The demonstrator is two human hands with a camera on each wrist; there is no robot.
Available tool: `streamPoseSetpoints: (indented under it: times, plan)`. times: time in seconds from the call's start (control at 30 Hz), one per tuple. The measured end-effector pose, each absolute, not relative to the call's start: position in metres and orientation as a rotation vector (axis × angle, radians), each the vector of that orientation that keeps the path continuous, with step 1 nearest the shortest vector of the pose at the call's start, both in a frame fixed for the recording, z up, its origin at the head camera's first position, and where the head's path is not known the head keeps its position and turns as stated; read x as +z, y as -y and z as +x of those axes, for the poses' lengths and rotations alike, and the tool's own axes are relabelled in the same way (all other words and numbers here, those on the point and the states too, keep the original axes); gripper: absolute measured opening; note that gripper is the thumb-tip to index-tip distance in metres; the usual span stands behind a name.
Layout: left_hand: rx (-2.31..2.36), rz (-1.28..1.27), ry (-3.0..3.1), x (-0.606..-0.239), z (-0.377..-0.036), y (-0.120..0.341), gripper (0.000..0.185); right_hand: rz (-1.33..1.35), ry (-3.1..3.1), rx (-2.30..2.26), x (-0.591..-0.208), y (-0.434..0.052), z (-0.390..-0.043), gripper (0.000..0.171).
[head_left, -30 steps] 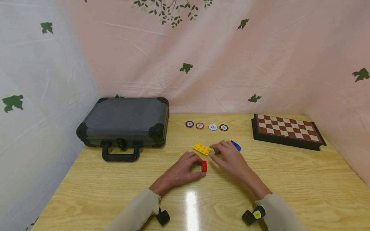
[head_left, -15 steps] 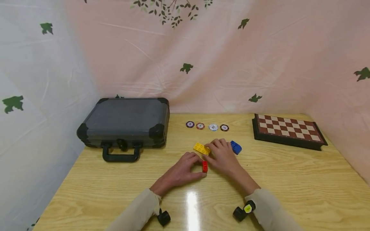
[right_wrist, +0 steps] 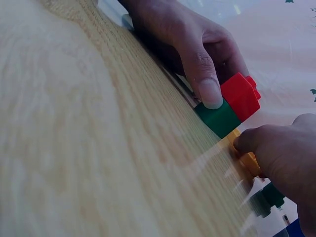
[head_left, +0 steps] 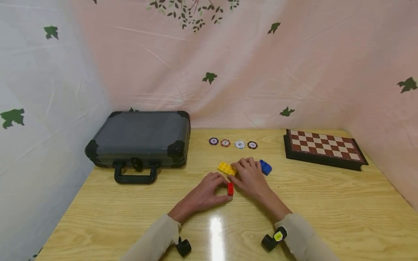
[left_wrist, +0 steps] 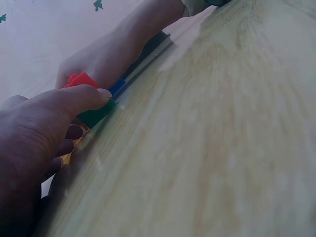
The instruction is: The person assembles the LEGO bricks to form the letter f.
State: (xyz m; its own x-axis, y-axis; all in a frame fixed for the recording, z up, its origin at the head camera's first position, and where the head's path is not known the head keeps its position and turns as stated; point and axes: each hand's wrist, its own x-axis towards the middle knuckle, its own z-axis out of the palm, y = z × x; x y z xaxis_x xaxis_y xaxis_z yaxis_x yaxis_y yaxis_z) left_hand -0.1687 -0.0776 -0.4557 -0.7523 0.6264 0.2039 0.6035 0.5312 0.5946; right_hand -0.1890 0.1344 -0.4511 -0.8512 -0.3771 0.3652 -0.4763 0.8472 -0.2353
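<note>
My left hand (head_left: 205, 192) pinches a small stack on the table, a red toy building brick (head_left: 230, 189) on top of a green brick (right_wrist: 218, 119). Its thumb lies against the stack's near side in the right wrist view. Just beyond, my right hand (head_left: 254, 181) has thumb and index finger at the right end of a yellow studded brick (head_left: 225, 168), pinching it. A blue brick (head_left: 265, 168) with one rounded end lies right behind the right hand. Another green brick (right_wrist: 272, 195) shows past the yellow one in the right wrist view; the right hand hides it from the head view.
Several poker chips (head_left: 240, 144) lie in a row towards the back of the wooden table (head_left: 313, 210). A grey case (head_left: 143, 130) with a black handle stands at the back left. A folded chessboard (head_left: 323, 146) sits at the back right, before a cloth backdrop.
My right hand has moved left from the second green brick beside the blue one to the yellow brick's right end. The left hand keeps its hold on the red and green stack.
</note>
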Motion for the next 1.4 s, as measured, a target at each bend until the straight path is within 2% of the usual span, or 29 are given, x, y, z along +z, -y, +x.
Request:
streamPoseSetpoints:
  times: [0.6, 1.4]
  plan:
    - [1.059, 1.074, -2.706, -0.459, -0.168, 0.078, 0.03, 0.617, 2.727, 0.504, -0.451, -0.132, -0.185, 0.037]
    - [1.048, 1.084, -2.716, -0.458, -0.168, 0.079, 0.032, 0.672, 2.604, 0.778, -0.429, -0.152, -0.172, 0.035]
